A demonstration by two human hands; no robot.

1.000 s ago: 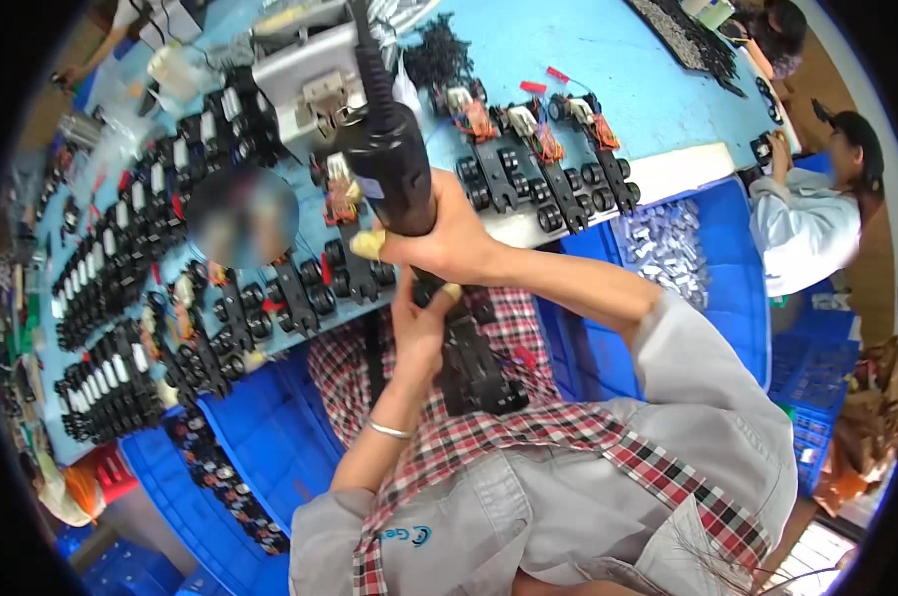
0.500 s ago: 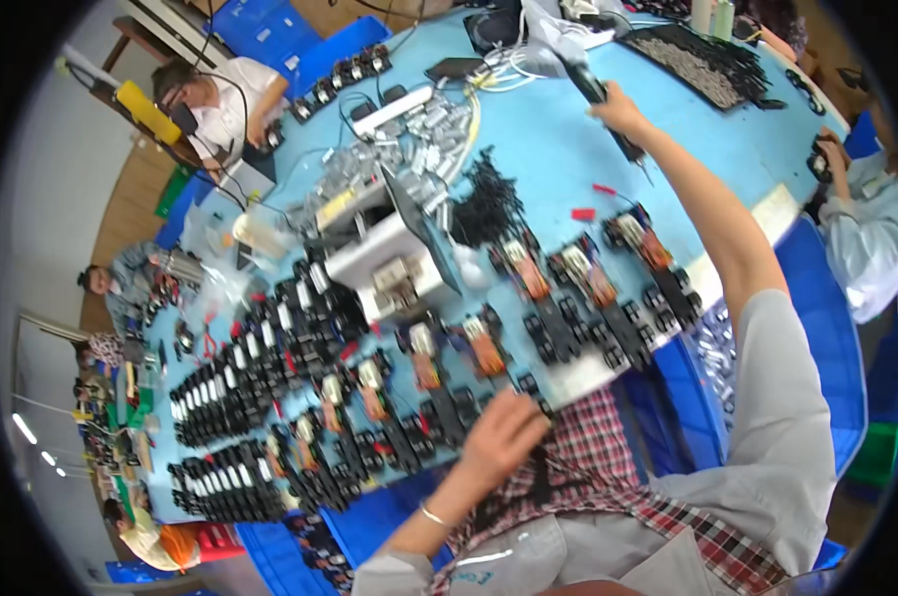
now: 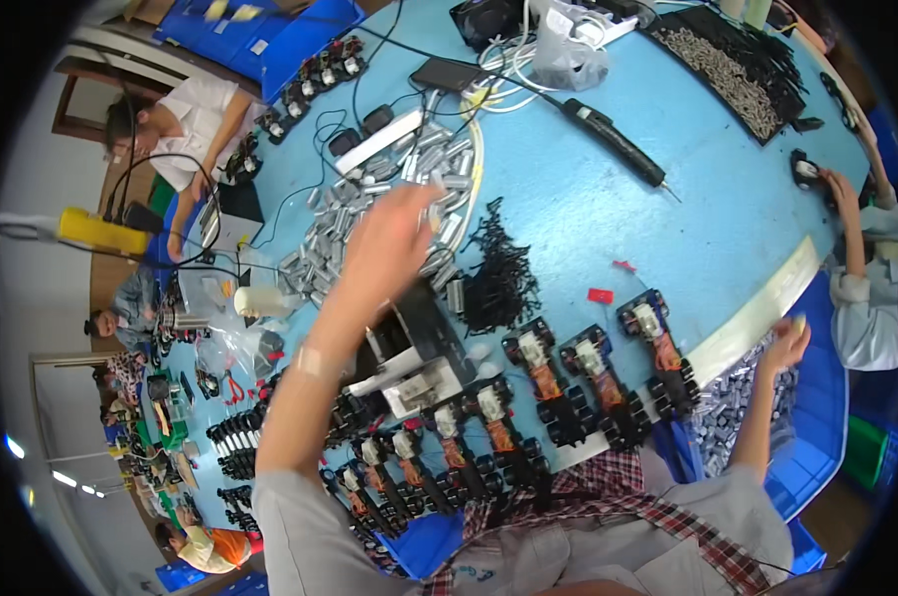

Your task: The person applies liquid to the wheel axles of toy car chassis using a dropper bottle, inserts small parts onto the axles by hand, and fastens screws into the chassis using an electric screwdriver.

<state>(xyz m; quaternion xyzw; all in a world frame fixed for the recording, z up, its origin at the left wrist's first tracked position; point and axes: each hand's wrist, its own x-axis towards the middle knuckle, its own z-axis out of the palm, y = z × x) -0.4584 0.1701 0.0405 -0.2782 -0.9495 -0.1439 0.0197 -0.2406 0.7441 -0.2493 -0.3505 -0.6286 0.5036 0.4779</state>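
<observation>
My left hand (image 3: 394, 243) reaches over a heap of silver cylindrical metal parts (image 3: 340, 219) in the middle of the table. Its fingers point away and are smeared by motion, so I cannot tell whether they hold anything. Off to the right, my right hand (image 3: 788, 343) hovers near the edge of a blue bin, open, its fingers loosely bent and holding nothing that I can see. A black electric screwdriver (image 3: 618, 139) lies on the blue tabletop, its bit pointing toward the near right. Several toy-car chassis (image 3: 593, 372) with orange-brown wiring stand in a row along the near edge.
Beyond my left forearm stands a grey-white box-like fixture (image 3: 419, 382). Black screws or small rods (image 3: 498, 273) form a pile beside the silver heap. At right, the blue bin (image 3: 816, 427) contains silver parts. A black tray (image 3: 727, 79) lies far right. Co-workers sit around the table.
My right hand has let go of the screwdriver, now lying on the table, and drawn back to the right. The left hand has moved from the near chassis up over the silver heap.
</observation>
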